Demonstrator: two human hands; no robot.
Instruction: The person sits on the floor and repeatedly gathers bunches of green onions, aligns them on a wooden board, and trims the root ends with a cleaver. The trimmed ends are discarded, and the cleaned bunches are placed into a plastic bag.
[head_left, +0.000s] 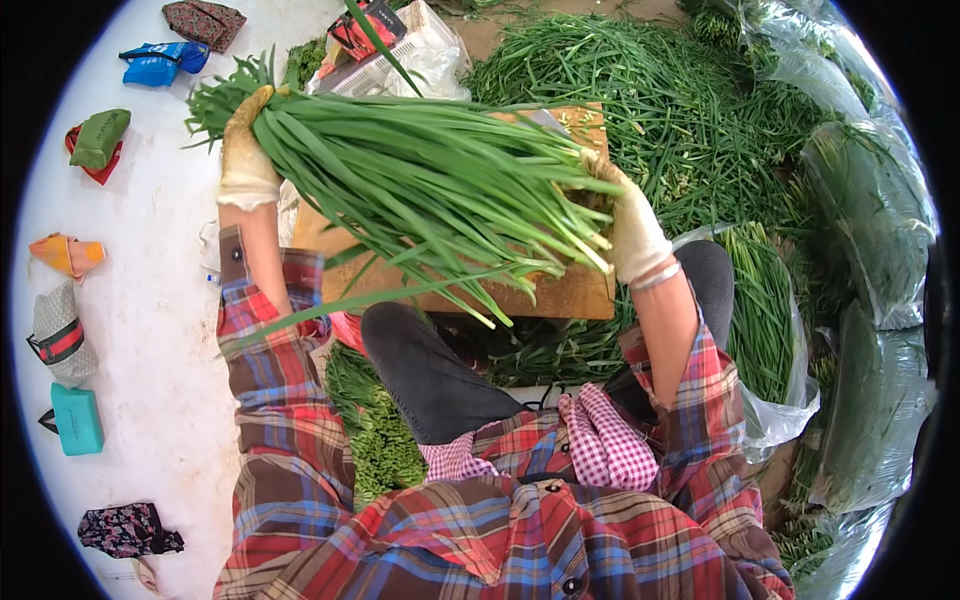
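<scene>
A large bundle of long green garlic chives (420, 165) stretches sideways between my gloved hands, above a wooden board (450, 292). My left hand (251, 150) wraps around the bundle near its leafy end. My right hand (630, 214) is at the pale stem ends, its fingers partly hidden by the stalks. Some stems fan out and hang below the rest, and one long leaf droops over my left sleeve. A metal blade (550, 120) shows in part on the board behind the bundle.
Loose chives (675, 112) lie heaped beyond the board. An open plastic bag of chives (765, 315) is beside my right knee; wrapped bundles (870, 405) line the far right. More chives (382, 442) lie by my left leg. A white crate (442, 37) stands behind; bags hang along the white wall.
</scene>
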